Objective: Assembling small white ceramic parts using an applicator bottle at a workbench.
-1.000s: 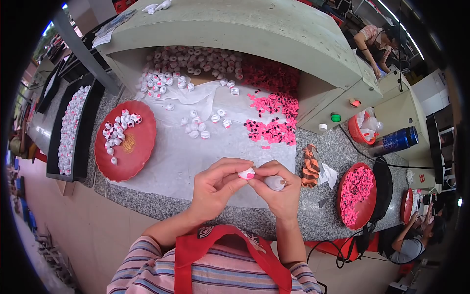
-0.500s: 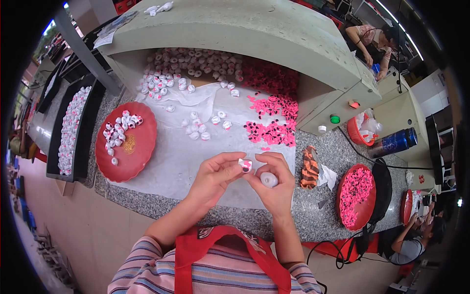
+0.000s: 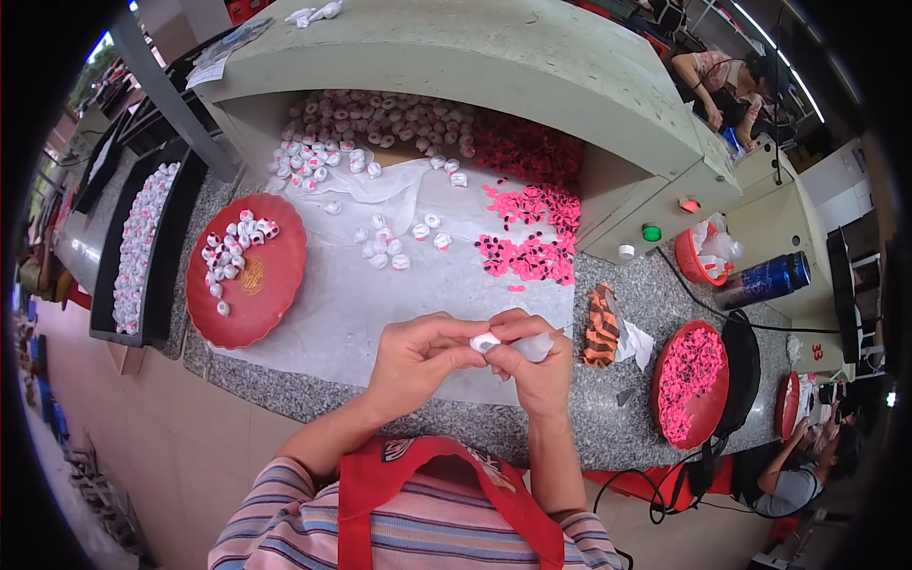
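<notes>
Over the front of a white paper sheet (image 3: 313, 294), my left hand (image 3: 418, 359) pinches a small round white piece (image 3: 484, 342) between thumb and fingers. My right hand (image 3: 538, 375) meets it there, its thumb and forefinger touching the piece. Tucked in the right palm is a small translucent white bottle (image 3: 535, 349), partly covered by the fingers. On the sheet beyond lie several similar white pieces (image 3: 382, 245) and a spread of small pink-and-black flat pieces (image 3: 527, 258).
To the left stand a red scalloped plate (image 3: 275, 299) and a black tray (image 3: 157, 237), both holding white pieces. A grey metal hood (image 3: 446, 57) arches over the back. A red dish (image 3: 682, 439) of pink pieces, a blue bottle (image 3: 765, 280) and an orange-striped wrapper (image 3: 600, 328) sit right. Co-workers sit farther right.
My hands have drawn together, and the right fingers now press at the white piece. The piece has turned, so its pink-and-black face no longer shows. The small bottle has tilted sideways.
</notes>
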`<action>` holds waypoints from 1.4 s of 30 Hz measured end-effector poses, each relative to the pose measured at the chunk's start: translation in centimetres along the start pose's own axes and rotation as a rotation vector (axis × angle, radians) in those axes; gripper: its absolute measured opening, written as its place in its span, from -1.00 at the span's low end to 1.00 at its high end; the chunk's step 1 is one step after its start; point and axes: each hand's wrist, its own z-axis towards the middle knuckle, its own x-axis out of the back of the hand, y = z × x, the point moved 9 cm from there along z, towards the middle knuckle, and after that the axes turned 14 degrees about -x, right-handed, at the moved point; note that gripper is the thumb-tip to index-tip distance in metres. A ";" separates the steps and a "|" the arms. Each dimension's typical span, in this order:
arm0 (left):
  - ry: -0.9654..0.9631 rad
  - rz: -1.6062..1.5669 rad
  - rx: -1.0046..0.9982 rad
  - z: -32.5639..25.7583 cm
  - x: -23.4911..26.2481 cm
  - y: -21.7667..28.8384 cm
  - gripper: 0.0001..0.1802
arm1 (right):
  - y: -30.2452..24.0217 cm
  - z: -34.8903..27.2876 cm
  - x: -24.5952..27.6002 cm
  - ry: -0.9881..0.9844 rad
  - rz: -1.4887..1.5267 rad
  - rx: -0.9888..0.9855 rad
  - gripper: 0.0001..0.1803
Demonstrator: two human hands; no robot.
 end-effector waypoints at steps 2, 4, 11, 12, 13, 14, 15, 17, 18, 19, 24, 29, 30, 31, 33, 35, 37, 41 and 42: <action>0.018 -0.005 0.093 0.0 0.1 -0.6 -0.74 | 0.1 0.1 0.3 0.024 0.014 0.039 -0.79; 0.035 -0.009 0.186 0.0 0.6 -1.5 -0.74 | 0.2 0.1 0.6 0.057 -0.102 0.172 -0.79; 0.107 -0.180 0.077 0.2 1.2 -0.8 -0.72 | -1.0 -1.1 -0.7 0.234 -0.137 0.211 -0.71; 0.138 -0.170 0.075 0.1 1.4 -0.8 -0.72 | -1.1 -1.2 -0.8 0.232 -0.139 0.210 -0.71; 0.141 -0.171 0.073 0.0 1.3 -0.6 -0.72 | -0.5 -1.0 -0.9 0.203 -0.120 0.146 -0.69; 0.123 -0.160 0.058 0.0 1.1 -0.3 -0.72 | 0.0 -0.8 -1.0 0.175 -0.102 0.081 -0.68; 0.106 -0.149 0.043 0.0 0.9 -0.1 -0.72 | 0.0 -0.8 -1.0 0.174 -0.104 0.080 -0.68; 0.102 -0.147 0.007 0.0 0.8 0.1 -0.72 | -0.2 -0.8 -1.2 0.145 -0.095 0.105 -0.69; 0.096 -0.143 -0.028 0.1 0.8 0.3 -0.72 | 0.0 -0.8 -1.2 0.143 -0.097 0.105 -0.69; 0.097 -0.144 -0.029 0.0 0.9 0.2 -0.72 | 0.1 -0.8 -1.2 0.136 -0.091 0.109 -0.69; 0.065 -0.138 -0.098 -0.4 1.4 -0.1 -0.71 | 0.2 -0.6 -1.6 0.114 -0.096 0.079 -0.70; 0.080 -0.141 -0.097 -0.7 1.5 -0.2 -0.71 | 0.1 -0.8 -1.6 0.106 -0.106 0.085 -0.71; 0.075 -0.122 -0.113 -0.7 1.4 -0.1 -0.71 | 0.2 -0.9 -1.6 0.106 -0.107 0.084 -0.71; 0.075 -0.122 -0.112 -0.7 1.3 0.0 -0.71 | 0.1 -1.0 -1.5 0.109 -0.101 0.094 -0.71; 0.073 -0.129 -0.115 -0.6 1.2 0.1 -0.72 | 0.1 -1.0 -1.4 0.113 -0.093 0.104 -0.72; 0.072 -0.130 -0.123 -0.5 1.1 0.1 -0.72 | 0.1 -0.9 -1.4 0.112 -0.093 0.109 -0.72; 0.072 -0.132 -0.131 -0.5 1.1 0.1 -0.73 | 0.0 -0.9 -1.4 0.115 -0.102 0.103 -0.72; 0.069 -0.138 -0.127 -0.5 1.0 0.1 -0.74 | 0.1 -0.8 -1.3 0.115 -0.112 0.095 -0.72; 0.067 -0.139 -0.127 -0.5 1.0 0.1 -0.74 | 0.2 -0.8 -1.3 0.114 -0.111 0.095 -0.72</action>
